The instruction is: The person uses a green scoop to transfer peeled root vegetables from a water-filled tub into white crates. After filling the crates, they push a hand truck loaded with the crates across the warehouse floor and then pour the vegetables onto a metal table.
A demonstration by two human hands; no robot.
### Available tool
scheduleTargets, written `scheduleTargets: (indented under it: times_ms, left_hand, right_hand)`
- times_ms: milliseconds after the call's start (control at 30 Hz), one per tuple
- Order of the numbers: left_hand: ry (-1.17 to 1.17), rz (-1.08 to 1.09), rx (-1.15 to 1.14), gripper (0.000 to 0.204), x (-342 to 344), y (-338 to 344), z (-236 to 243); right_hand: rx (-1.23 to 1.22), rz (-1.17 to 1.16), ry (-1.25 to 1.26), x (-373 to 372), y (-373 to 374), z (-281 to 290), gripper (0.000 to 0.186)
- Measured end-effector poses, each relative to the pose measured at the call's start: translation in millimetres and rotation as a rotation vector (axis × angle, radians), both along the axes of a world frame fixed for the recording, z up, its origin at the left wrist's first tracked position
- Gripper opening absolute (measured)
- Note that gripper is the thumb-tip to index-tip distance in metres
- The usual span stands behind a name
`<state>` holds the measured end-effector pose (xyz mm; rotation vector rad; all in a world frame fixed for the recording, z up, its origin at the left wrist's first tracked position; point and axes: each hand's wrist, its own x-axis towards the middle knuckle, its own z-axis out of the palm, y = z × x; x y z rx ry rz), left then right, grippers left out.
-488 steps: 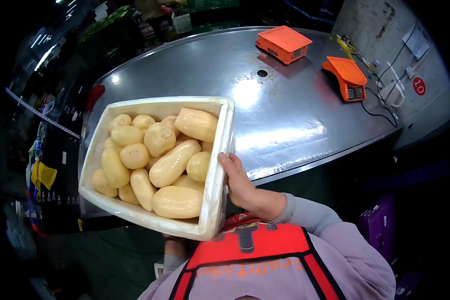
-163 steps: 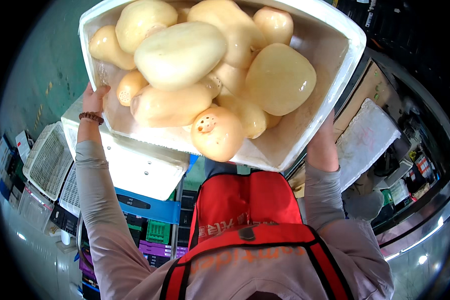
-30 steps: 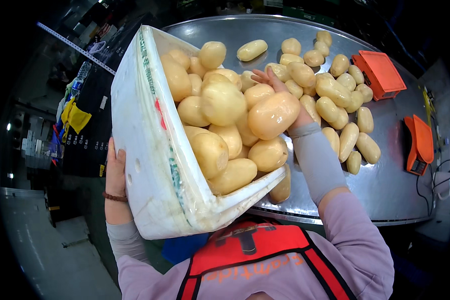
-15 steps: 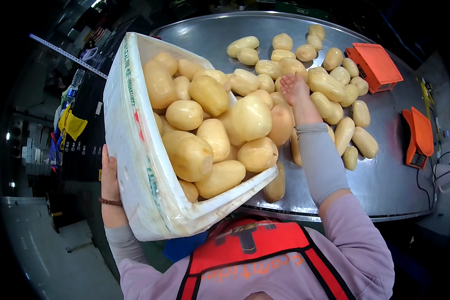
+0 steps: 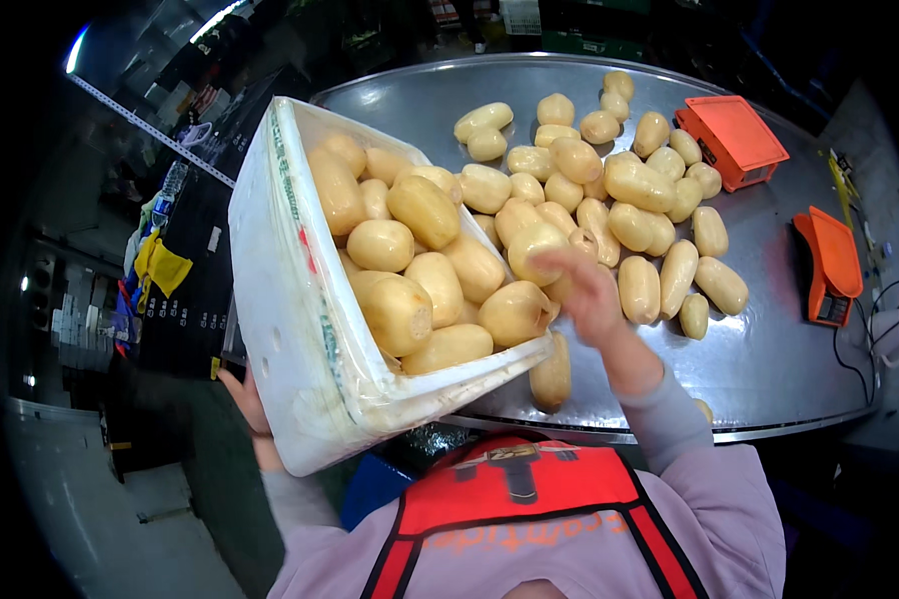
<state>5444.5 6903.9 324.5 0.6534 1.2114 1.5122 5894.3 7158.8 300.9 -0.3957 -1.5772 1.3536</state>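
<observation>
A white foam box [image 5: 295, 329] full of peeled lotus roots [image 5: 425, 210] is tilted toward the metal table, its open side facing right. My left hand [image 5: 250, 401] holds the box low on its outer left side, with some fingers hidden. My right hand [image 5: 584, 292], slightly blurred, is beside the box's open lip, fingers stretched out and apart. Its fingertips are at a pale, rounded lotus root [image 5: 535, 248] by the lip; whether they touch it is unclear. Many more lotus roots [image 5: 641, 184] lie in a loose heap on the table beyond.
The shiny metal table [image 5: 769, 349] carries two orange scales, one [image 5: 734, 140] at the back right and another [image 5: 827, 262] nearer the right edge with a cable. One lotus root [image 5: 550, 374] lies below the box's lip. A dark surface [image 5: 185, 309] stands left.
My right hand has come back from over the heap to the box's lip. Large lotus roots at the lip have moved out toward the table. My left hand remains at the box's side.
</observation>
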Motion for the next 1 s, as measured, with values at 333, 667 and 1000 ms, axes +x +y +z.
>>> scheduleTargets:
  times_ms: [333, 667, 1000]
  left_hand:
    - [-0.468, 0.257, 0.396, 0.073, 106, 29, 18]
    - [-0.441, -0.076, 0.284, 0.068, 9, 79, 76]
    - [-0.137, -0.212, 0.184, 0.063, -42, 120, 62]
  right_hand:
    - [0.417, -0.157, -0.320, -46, -81, -15, 0.060]
    - [-0.016, -0.179, -0.162, -128, -115, -13, 0.044]
    - [-0.211, -0.219, -0.015, -199, -97, -118, 0.060]
